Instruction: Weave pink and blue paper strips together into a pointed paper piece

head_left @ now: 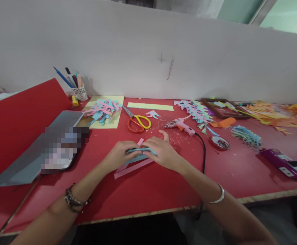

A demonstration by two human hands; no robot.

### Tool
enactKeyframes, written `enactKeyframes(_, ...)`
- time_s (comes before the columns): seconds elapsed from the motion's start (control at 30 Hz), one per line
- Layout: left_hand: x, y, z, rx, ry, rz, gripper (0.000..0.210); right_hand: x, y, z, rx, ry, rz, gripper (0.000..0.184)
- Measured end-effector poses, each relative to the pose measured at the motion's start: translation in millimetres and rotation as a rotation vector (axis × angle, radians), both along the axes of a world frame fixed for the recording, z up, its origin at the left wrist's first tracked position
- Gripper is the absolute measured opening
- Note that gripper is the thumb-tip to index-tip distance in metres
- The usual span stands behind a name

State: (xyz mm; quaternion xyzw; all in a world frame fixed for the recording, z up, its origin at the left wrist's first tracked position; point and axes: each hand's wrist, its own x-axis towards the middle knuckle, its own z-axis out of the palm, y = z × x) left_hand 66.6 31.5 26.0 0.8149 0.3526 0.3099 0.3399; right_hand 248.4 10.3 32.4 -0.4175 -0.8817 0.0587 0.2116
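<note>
Between my two hands, just above the red table, is a blue paper strip (pixel 141 149), pinched at both ends and seen nearly edge-on. My left hand (pixel 120 153) grips its left end, thumb below and fingers above. On its right end, my right hand (pixel 163 151) is closed in the same way, with one finger raised. Pink paper strips (pixel 131 168) lie on the table under the hands. Scissors (pixel 138 123) with red and yellow handles rest beyond my hands, and a pink glue gun (pixel 181 125) lies to their right among small scraps.
A pile of cut paper strips (pixel 105 110) sits on yellow paper at back left, near a pen cup (pixel 79 92). A phone (pixel 66 149) lies left. At right are a folded paper chain (pixel 194 110), a small dish (pixel 219 143) and a purple power strip (pixel 282 163). The glue gun's cord (pixel 204 153) runs over the front edge.
</note>
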Motion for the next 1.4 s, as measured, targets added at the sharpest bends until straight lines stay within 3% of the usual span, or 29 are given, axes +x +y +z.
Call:
enactKeyframes(0.1,-0.4,0.0,-0.2,-0.019,-0.045,0.082,0.022,0.3,2.3,-3.0,-0.090,0.065,-0.032,0.020)
enactKeyframes(0.23,-5.0,4.7,-1.2,-0.062,-0.124,0.274,0.022,5.3,7.5,-3.8,-0.115,0.205,-0.109,0.017)
enactKeyframes(0.33,-6.8,6.4,-1.0,-0.081,-0.159,0.340,0.021,7.3,8.3,-1.9,-0.130,0.221,-0.131,0.014)
enactKeyframes(0.47,-4.2,3.1,-1.3,-0.140,-0.151,0.237,0.019,5.7,4.6,-0.7,-0.055,0.115,-0.131,0.013)
enactKeyframes(0.6,-0.5,-0.8,-2.4,-0.200,-0.133,0.138,0.017,2.8,2.5,-5.1,-0.044,0.050,-0.043,0.018)
enactKeyframes(0.83,-2.5,0.3,0.5,-0.112,-0.127,0.259,0.020,4.0,7.6,-9.1,-0.148,0.170,-0.095,0.033)
enactKeyframes(0.97,-3.0,0.1,0.4,-0.180,-0.119,0.207,0.023,4.0,8.5,-7.8,-0.152,0.223,-0.110,0.040)
enactKeyframes(1.1,-1.1,-0.1,-0.4,-0.143,-0.130,0.160,0.019,3.2,8.9,-6.8,-0.155,0.240,-0.087,0.041)
enactKeyframes(1.4,0.1,0.1,-1.4,-0.197,-0.187,0.223,0.020,3.4,8.6,-8.7,-0.145,0.243,-0.096,0.045)
